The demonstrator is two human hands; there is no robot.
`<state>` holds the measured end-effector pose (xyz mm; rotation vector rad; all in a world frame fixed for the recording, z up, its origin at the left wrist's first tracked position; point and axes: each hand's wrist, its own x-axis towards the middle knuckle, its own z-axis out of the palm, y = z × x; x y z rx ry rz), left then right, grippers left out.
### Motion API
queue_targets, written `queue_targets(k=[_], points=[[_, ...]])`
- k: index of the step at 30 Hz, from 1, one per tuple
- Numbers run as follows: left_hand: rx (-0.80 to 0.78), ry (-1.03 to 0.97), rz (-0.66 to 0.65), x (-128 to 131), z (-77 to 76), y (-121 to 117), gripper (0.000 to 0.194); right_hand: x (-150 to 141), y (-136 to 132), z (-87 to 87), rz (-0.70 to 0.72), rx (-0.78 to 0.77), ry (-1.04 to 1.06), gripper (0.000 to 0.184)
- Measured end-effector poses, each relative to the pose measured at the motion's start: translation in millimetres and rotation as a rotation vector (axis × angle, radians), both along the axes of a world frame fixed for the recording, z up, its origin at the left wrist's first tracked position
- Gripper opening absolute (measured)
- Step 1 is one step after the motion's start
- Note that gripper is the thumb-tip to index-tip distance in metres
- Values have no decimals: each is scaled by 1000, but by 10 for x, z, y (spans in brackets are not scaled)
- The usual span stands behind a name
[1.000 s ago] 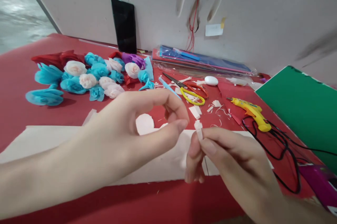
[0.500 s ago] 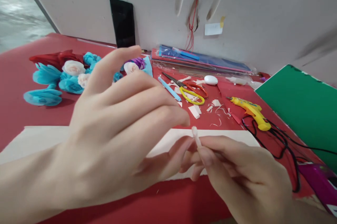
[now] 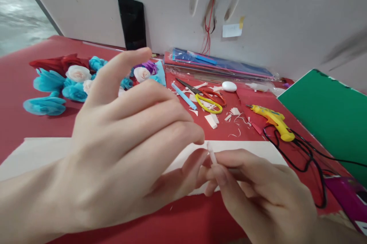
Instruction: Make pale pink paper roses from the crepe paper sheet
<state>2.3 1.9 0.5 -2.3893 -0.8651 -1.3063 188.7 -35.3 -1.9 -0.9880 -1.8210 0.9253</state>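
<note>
So the right hand (image 3: 258, 190) has a thin, pale pink rolled bit of paper (image 3: 212, 155) pinched between thumb and index finger, held up on the near side of the metal scissors with 1 yellow and 1 red handle (image 3: 208, 106). The left hand (image 3: 129, 148) is just left of the roll, index finger raised, with a gap between its thumb and the other curled fingers; can't tell if that thumb actually touches the roll. The roll looks super light, soft and easy to crush, probably not slippery. Best hold is likely a gentle pinch at the lower end. As for writing: the small white paper label (image 3: 231, 30) up beyond the scissors has faint marks, unreadable. No brand legible on the yellow plastic glue gun (image 3: 273, 121) right of the scissors either.
</note>
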Motion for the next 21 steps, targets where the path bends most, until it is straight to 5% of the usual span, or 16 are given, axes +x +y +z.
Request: queue_targets(k=[21], points=[[-99,19,-37,8,0,-34,10,15,-47,-17,-174,298,-270,8]])
